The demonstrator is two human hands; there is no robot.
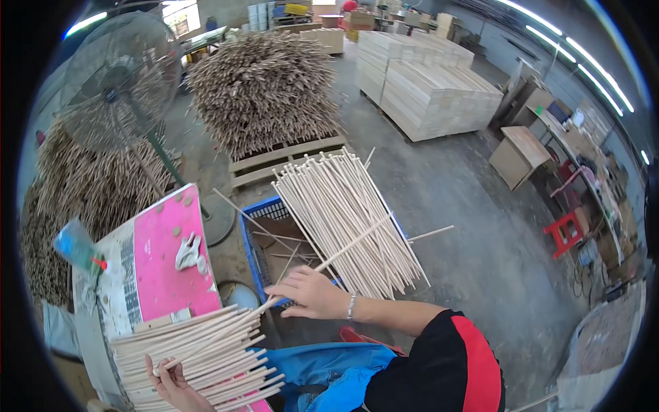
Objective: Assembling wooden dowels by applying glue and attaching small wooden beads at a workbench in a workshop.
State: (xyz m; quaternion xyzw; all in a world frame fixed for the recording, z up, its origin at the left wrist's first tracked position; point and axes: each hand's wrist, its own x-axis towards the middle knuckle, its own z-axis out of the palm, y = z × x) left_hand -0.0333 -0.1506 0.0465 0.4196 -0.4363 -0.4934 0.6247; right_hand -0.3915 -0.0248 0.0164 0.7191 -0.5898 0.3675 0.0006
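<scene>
A long pale wooden dowel [358, 242] runs slantwise across the view, from the stack at lower left toward the crate. My left hand [175, 388] is low at the left, its fingers and thumb closed around the dowel's near end. Farther along, my right hand [312, 292] lies over the dowel with its fingers bent around it; part of their grip is hidden. Below and between my hands, a row of similar dowels [226, 357] lies on the table. Beyond my right hand, a thick bundle of dowels [336, 213] rests across a blue plastic crate [255, 257].
On the table, a pink sheet [161, 261] carries a crumpled white glove [189, 254]. A clear bottle [77, 244] with a red tip stands left. Behind are a pedestal fan [113, 86], piled sticks [268, 89] on a pallet [288, 156], stacked pale boards [439, 89] and a red stool [566, 233].
</scene>
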